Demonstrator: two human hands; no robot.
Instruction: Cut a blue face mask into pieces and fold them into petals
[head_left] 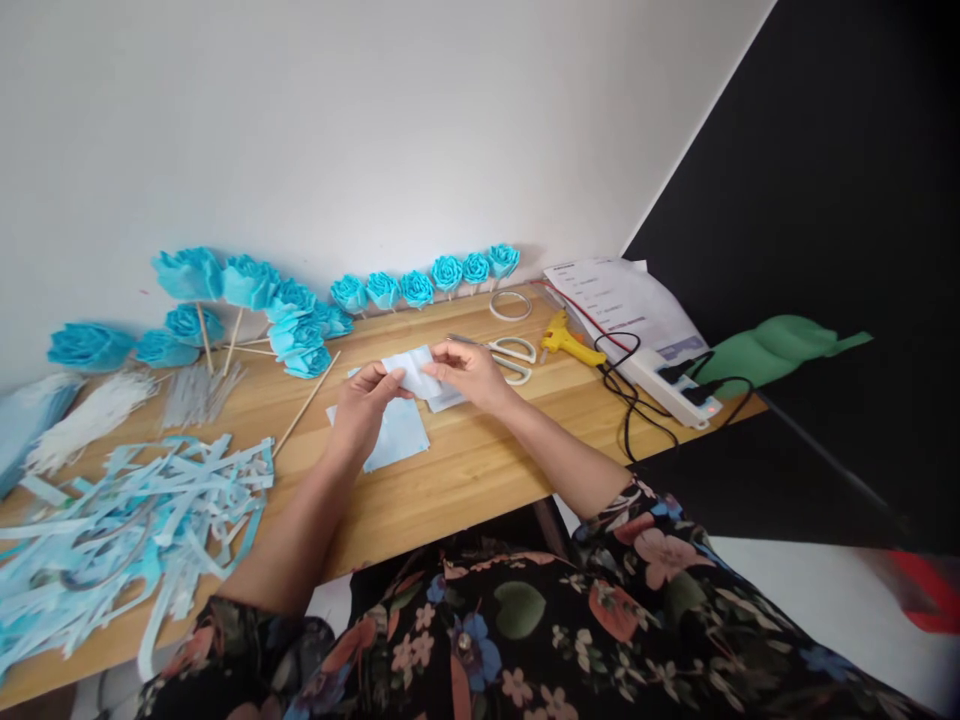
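Between my two hands is a small pale blue sheet (409,372), thin like paper or non-woven fabric; I cannot tell which. My left hand (365,397) pinches its left edge with thumb and fingers. On its right side, my right hand (471,374) grips it the same way. Below my hands more light blue square sheets (399,437) lie on the wooden table. White-handled scissors (514,350) rest just beyond my right hand, their blades partly hidden by it. A thin wooden stick (306,405) lies left of my left hand.
Blue artificial roses (416,289) line the wall. Cut strips (135,530), white thin strands (94,415) and clear sticks (199,395) cover the left. At right are a tape roll (511,305), yellow glue gun (568,341), papers (630,300), a power strip (664,385) with black cables and a green wrapped bundle (772,352).
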